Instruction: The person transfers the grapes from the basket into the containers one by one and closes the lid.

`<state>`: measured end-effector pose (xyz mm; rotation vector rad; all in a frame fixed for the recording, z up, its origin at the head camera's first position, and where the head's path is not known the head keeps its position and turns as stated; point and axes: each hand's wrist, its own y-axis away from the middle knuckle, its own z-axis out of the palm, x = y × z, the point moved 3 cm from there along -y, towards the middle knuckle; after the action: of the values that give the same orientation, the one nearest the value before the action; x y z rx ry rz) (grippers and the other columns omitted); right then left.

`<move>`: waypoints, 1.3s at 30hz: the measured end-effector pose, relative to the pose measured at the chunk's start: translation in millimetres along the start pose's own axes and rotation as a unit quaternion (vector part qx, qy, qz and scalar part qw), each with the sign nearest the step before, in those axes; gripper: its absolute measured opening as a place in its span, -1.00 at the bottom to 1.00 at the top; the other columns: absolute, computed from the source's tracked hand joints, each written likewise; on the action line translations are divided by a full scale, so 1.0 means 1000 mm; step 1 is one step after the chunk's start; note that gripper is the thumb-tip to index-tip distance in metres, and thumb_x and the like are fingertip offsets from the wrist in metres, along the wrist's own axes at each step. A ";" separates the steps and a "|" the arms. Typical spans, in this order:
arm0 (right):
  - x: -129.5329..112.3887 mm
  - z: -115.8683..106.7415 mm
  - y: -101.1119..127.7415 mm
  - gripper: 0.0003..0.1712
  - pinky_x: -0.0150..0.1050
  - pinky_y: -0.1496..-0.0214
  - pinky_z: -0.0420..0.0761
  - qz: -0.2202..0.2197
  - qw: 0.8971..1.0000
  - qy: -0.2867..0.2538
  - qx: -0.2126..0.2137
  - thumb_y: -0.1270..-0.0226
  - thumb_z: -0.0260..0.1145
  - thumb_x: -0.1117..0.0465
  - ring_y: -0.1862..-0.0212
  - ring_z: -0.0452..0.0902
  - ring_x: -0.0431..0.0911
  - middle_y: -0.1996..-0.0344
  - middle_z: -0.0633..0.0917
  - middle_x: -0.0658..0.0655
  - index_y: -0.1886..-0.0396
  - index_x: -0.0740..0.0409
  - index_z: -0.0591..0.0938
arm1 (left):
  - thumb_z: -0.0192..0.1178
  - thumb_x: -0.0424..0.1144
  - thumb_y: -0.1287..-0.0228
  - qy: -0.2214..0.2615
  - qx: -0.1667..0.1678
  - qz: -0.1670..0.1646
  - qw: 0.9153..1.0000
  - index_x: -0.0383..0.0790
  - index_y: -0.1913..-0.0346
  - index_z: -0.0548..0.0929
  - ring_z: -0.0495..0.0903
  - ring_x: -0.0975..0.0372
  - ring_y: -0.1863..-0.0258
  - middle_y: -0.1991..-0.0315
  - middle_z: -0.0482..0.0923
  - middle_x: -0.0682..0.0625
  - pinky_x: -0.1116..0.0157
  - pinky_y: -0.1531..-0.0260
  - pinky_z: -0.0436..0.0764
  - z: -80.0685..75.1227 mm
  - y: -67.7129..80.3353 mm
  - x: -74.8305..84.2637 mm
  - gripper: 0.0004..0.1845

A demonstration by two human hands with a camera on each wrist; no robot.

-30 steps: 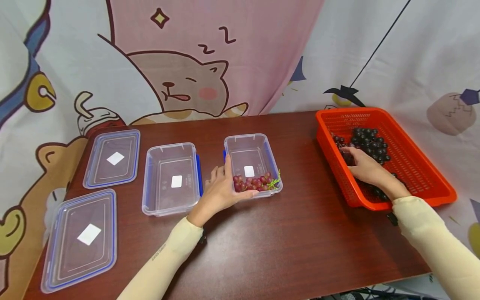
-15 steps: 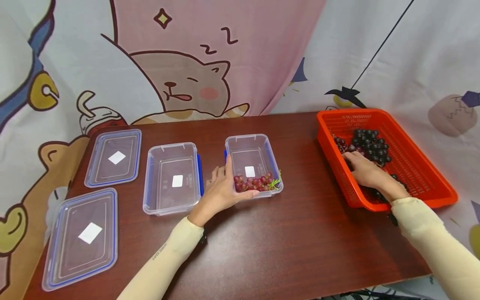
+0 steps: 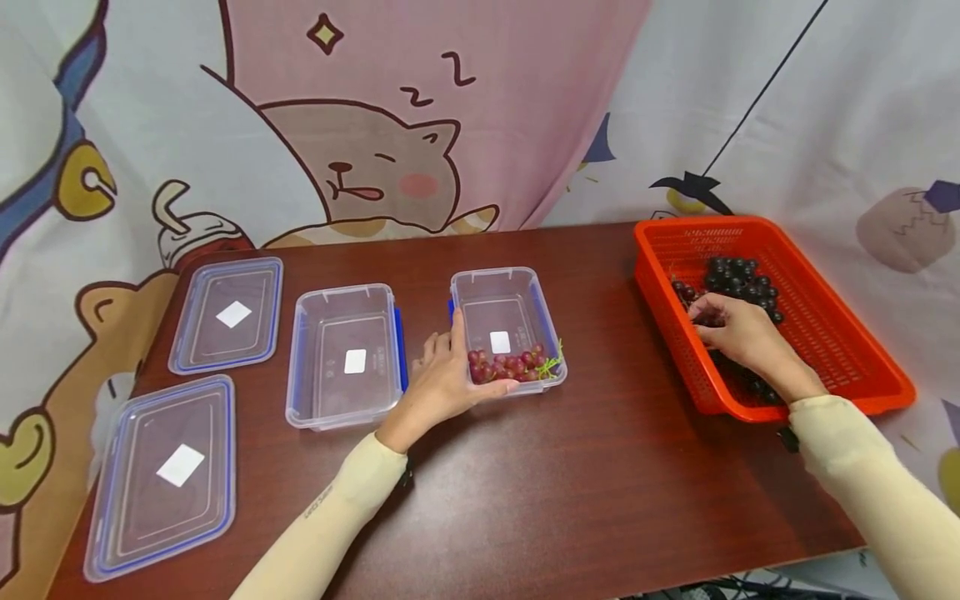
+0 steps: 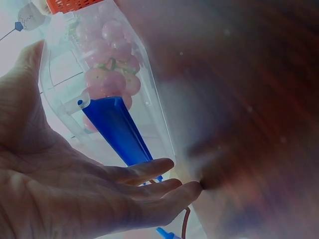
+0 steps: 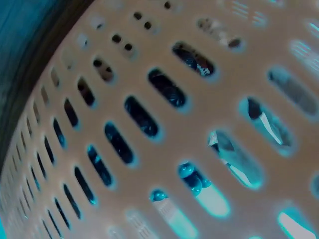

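My left hand point(image 3: 438, 379) lies at the near left corner of a clear plastic food container point(image 3: 504, 304), fingers extended along its blue-clipped side and thumb on the front rim. Inside that container is a bunch of red grapes point(image 3: 510, 364) with a green stem, also visible through the wall in the left wrist view. On the right, my right hand point(image 3: 738, 333) reaches into an orange-red plastic basket point(image 3: 832, 333). Its fingers pinch dark grapes point(image 3: 712, 320) close to the basket's left wall. In the right wrist view the slotted basket wall point(image 5: 174, 144) hides the hand.
A second clear container point(image 3: 330, 325) with blue clips stands left of the first. Two clear lids with blue seals, a smaller one point(image 3: 202, 321) and a larger one point(image 3: 131, 500), lie at the far left. More black grapes point(image 3: 742, 283) fill part of the basket.
My right hand dipped deeper among the grapes, then rose a little with its fingertips drawn together on dark grapes. My left hand has stayed at the container.
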<state>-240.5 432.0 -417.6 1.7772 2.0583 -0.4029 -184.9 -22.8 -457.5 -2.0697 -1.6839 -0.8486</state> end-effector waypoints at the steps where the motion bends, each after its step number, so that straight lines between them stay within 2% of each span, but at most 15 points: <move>1: -0.001 -0.001 0.002 -0.82 -0.36 0.31 0.67 0.004 1.000 -0.009 0.010 -0.57 0.44 0.28 0.24 0.73 -0.06 0.10 0.78 0.29 -0.05 0.21 0.67 | 0.47 0.50 -0.13 -0.003 0.001 0.001 1.000 -0.21 -0.80 -0.28 0.01 -0.34 -0.66 -0.68 0.08 -0.45 -0.48 -0.44 0.15 0.000 0.000 0.000 0.54; 4: -0.003 -0.005 0.006 -0.83 -0.41 0.38 0.64 0.011 0.999 -0.018 0.041 -0.56 0.44 0.29 0.33 0.74 -0.13 0.12 0.78 0.31 -0.04 0.18 0.67 | 0.48 0.51 -0.12 -0.004 0.004 0.002 1.000 -0.22 -0.80 -0.26 0.02 -0.34 -0.66 -0.67 0.10 -0.46 -0.48 -0.43 0.16 0.000 -0.001 0.000 0.54; 8: -0.007 -0.010 0.008 -0.82 -0.40 0.40 0.55 0.009 0.996 -0.001 0.089 -0.52 0.48 0.27 0.32 0.66 -0.16 0.12 0.79 0.26 -0.02 0.11 0.69 | 0.48 0.51 -0.11 -0.004 0.003 0.001 1.000 -0.21 -0.80 -0.28 0.01 -0.35 -0.66 -0.67 0.10 -0.46 -0.49 -0.43 0.16 0.000 -0.001 -0.001 0.55; 11: -0.009 -0.013 0.010 -0.80 -0.39 0.40 0.50 0.006 0.994 0.001 0.109 -0.51 0.49 0.25 0.28 0.58 -0.21 0.09 0.79 0.26 -0.04 0.09 0.70 | 0.48 0.51 -0.12 -0.005 0.004 0.001 1.000 -0.21 -0.80 -0.27 0.02 -0.36 -0.65 -0.66 0.11 -0.47 -0.49 -0.43 0.16 -0.001 -0.001 -0.001 0.54; 18: -0.011 -0.022 0.018 -0.75 -0.50 0.42 0.48 0.011 0.988 -0.015 0.153 -0.54 0.47 0.19 0.32 0.48 -0.46 0.07 0.80 0.32 -0.11 0.09 0.72 | 0.48 0.51 -0.12 -0.004 0.000 0.001 1.000 -0.19 -0.80 -0.30 0.00 -0.36 -0.66 -0.67 0.09 -0.47 -0.48 -0.45 0.13 -0.001 -0.001 0.000 0.55; 22: -0.016 -0.032 0.022 -0.75 -0.50 0.47 0.45 0.010 0.981 -0.018 0.191 -0.55 0.45 0.16 0.32 0.46 -0.48 0.03 0.79 0.34 -0.12 0.09 0.73 | 0.48 0.50 -0.13 -0.001 0.000 0.000 1.000 -0.19 -0.80 -0.30 -0.01 -0.37 -0.66 -0.67 0.08 -0.47 -0.47 -0.46 0.11 -0.001 -0.001 -0.001 0.54; 24: -0.019 -0.036 0.023 -0.75 -0.50 0.46 0.43 0.012 0.978 -0.025 0.208 -0.54 0.46 0.15 0.31 0.48 -0.49 0.07 0.81 0.22 -0.10 0.09 0.74 | 0.48 0.51 -0.13 -0.001 0.000 -0.001 1.000 -0.19 -0.80 -0.30 -0.01 -0.37 -0.66 -0.67 0.08 -0.47 -0.47 -0.47 0.11 0.000 -0.001 -0.001 0.55; 26: -0.022 -0.040 0.024 -0.75 -0.51 0.44 0.44 0.015 0.975 -0.036 0.221 -0.52 0.47 0.13 0.28 0.51 -0.51 0.14 0.81 -0.03 -0.09 0.09 0.75 | 0.48 0.51 -0.12 0.000 0.001 -0.001 1.000 -0.19 -0.80 -0.31 -0.01 -0.37 -0.66 -0.67 0.08 -0.47 -0.46 -0.47 0.11 -0.001 0.000 -0.001 0.55; 30: -0.028 -0.046 0.027 -0.74 -0.56 0.36 0.43 0.012 0.969 -0.058 0.242 -0.50 0.49 0.12 0.23 0.55 -0.52 0.24 0.65 -0.45 -0.08 0.10 0.76 | 0.48 0.51 -0.12 0.002 0.002 0.001 1.000 -0.20 -0.80 -0.30 -0.01 -0.37 -0.66 -0.67 0.08 -0.48 -0.46 -0.47 0.11 0.000 -0.001 -0.002 0.55; 35: -0.038 -0.051 0.030 -0.73 -0.54 0.29 0.41 -0.010 0.960 -0.084 0.267 -0.49 0.51 0.11 0.28 0.57 -0.40 0.20 0.69 -0.40 -0.06 0.11 0.75 | 0.48 0.51 -0.12 0.005 0.004 0.001 1.000 -0.19 -0.80 -0.30 0.00 -0.37 -0.66 -0.67 0.08 -0.47 -0.46 -0.47 0.12 0.000 -0.001 -0.002 0.55; 38: -0.042 -0.052 0.032 -0.72 -0.53 0.24 0.43 -0.016 0.957 -0.088 0.275 -0.49 0.51 0.10 0.24 0.59 -0.40 0.16 0.70 -0.37 -0.07 0.12 0.75 | 0.48 0.50 -0.13 0.005 0.007 0.004 1.000 -0.20 -0.80 -0.29 0.03 -0.38 -0.65 -0.66 0.11 -0.47 -0.47 -0.45 0.15 0.000 -0.001 -0.002 0.54; 39: -0.043 -0.052 0.033 -0.71 -0.55 0.21 0.44 -0.016 0.957 -0.089 0.276 -0.50 0.51 0.09 0.22 0.60 -0.42 0.16 0.70 -0.37 -0.07 0.12 0.75 | 0.44 0.56 -0.11 0.004 0.012 0.007 1.000 -0.20 -0.80 -0.28 0.06 -0.38 -0.64 -0.65 0.13 -0.48 -0.48 -0.43 0.18 0.002 -0.001 -0.003 0.55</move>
<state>-208.4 423.0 -350.1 1.9089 1.9669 -1.1986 -186.2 -23.4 -461.2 -2.0582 -1.6651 -0.8272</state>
